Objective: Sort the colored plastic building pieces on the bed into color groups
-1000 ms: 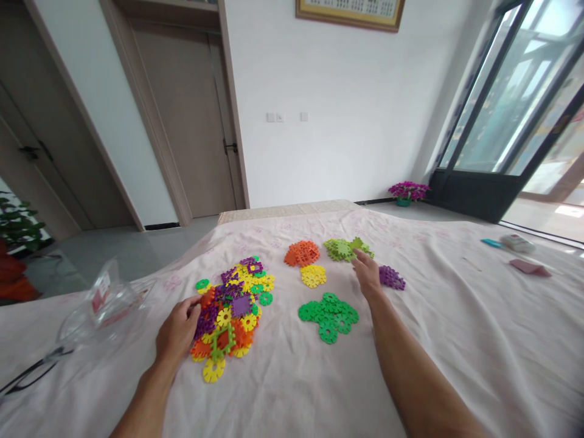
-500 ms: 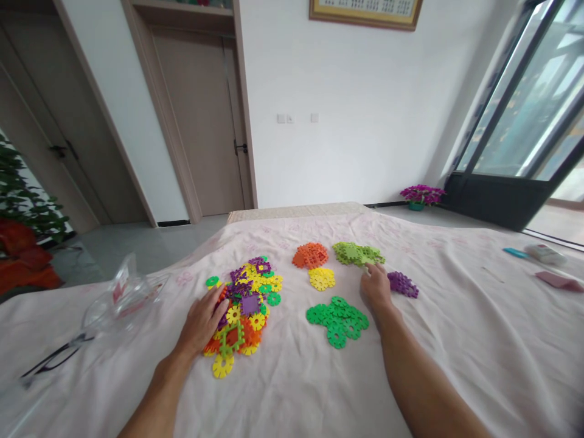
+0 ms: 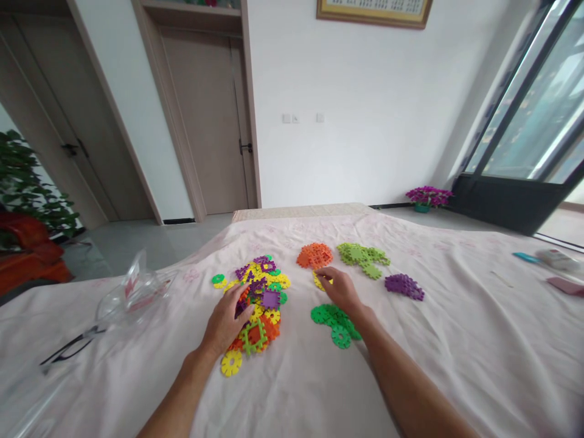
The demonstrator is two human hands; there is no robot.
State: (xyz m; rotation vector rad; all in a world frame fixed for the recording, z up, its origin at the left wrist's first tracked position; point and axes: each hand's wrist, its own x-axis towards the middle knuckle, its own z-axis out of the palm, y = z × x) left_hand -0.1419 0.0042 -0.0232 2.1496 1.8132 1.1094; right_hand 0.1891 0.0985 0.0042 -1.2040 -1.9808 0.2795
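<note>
My left hand [image 3: 228,320] lies on the left side of a mixed pile of plastic snowflake pieces [image 3: 271,299], thumb and fingers apart. Yellow, green and purple discs and squares, orange pieces and a light green square frame [image 3: 254,336] make up this pile. Over a small group of yellow discs [image 3: 318,281], my right hand [image 3: 341,291] reaches with loosely bent fingers and no piece visible in them; it partly covers the group. Beneath that wrist, green discs [image 3: 341,336] lie in a group. Orange pieces [image 3: 314,255], light green pieces [image 3: 364,255] and purple pieces [image 3: 404,286] form separate groups.
A pink-white cloth [image 3: 283,389] covers the table. To the left are a clear plastic bag [image 3: 137,292] and black-framed glasses [image 3: 73,347]. At the far right lie a blue item [image 3: 526,258], a whitish packet [image 3: 557,259] and a pink item [image 3: 566,286].
My right hand has moved left from the light green group to above the yellow discs. A light green piece now shows at that group's near edge. My left hand stays at the mixed pile.
</note>
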